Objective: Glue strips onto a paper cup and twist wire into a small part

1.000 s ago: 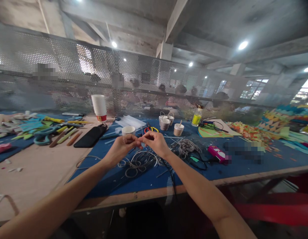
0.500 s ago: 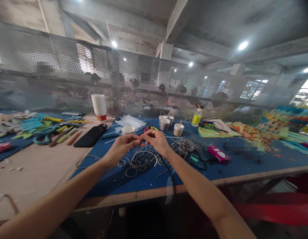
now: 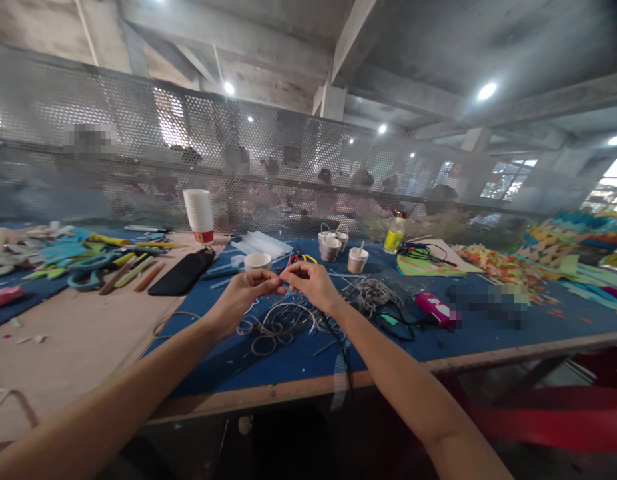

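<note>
My left hand [image 3: 242, 297] and my right hand [image 3: 311, 283] meet fingertip to fingertip over the blue table mat [image 3: 213, 373]. Both are pinched closed around something too small to make out. Loops of grey cord [image 3: 273, 330] lie below them, and a tangled bundle of cord [image 3: 378, 297] is to the right. Just behind my left hand stands a white cup [image 3: 257, 261]. Pliers with red and yellow handles [image 3: 304, 258] lie behind my right hand, partly hidden by it.
Stacked paper cups [image 3: 198, 213], a black phone [image 3: 181, 274] and teal scissors [image 3: 90, 271] are on the left. Small cups [image 3: 330, 249], a yellow-labelled bottle [image 3: 394, 235] and a magenta device [image 3: 435, 309] are on the right. People show dimly behind a perforated screen [image 3: 288, 147].
The fingers of both hands have shifted slightly where they meet, and my left hand's fingers look a little more bent. The things on the table have not moved.
</note>
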`<act>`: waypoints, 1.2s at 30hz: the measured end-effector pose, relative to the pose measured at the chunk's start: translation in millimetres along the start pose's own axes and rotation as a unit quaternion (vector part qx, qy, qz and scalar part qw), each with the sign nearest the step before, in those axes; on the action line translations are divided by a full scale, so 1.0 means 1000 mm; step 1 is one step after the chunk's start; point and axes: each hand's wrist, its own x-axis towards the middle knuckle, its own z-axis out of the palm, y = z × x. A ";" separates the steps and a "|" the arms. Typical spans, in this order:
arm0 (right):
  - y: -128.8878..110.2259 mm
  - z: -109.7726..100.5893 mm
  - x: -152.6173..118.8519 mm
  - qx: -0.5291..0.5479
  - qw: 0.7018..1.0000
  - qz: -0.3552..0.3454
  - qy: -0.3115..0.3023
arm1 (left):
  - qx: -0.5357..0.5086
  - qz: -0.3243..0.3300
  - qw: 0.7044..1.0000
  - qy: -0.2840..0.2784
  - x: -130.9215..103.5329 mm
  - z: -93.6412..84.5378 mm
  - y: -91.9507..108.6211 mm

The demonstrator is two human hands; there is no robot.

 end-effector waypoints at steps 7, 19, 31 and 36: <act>0.000 0.004 -0.003 -0.066 0.996 -0.048 0.020 | -0.017 -0.054 0.998 0.021 0.001 -0.004 -0.003; -0.005 0.000 -0.003 -0.069 0.995 -0.066 -0.026 | -0.110 -0.127 0.986 -0.005 0.004 -0.015 -0.004; -0.006 -0.006 -0.004 -0.078 0.995 -0.027 -0.061 | 0.029 -0.087 0.990 -0.104 0.001 -0.014 0.011; -0.003 -0.011 -0.005 -0.109 0.985 -0.017 -0.132 | 0.154 -0.065 0.976 -0.140 0.004 -0.015 0.005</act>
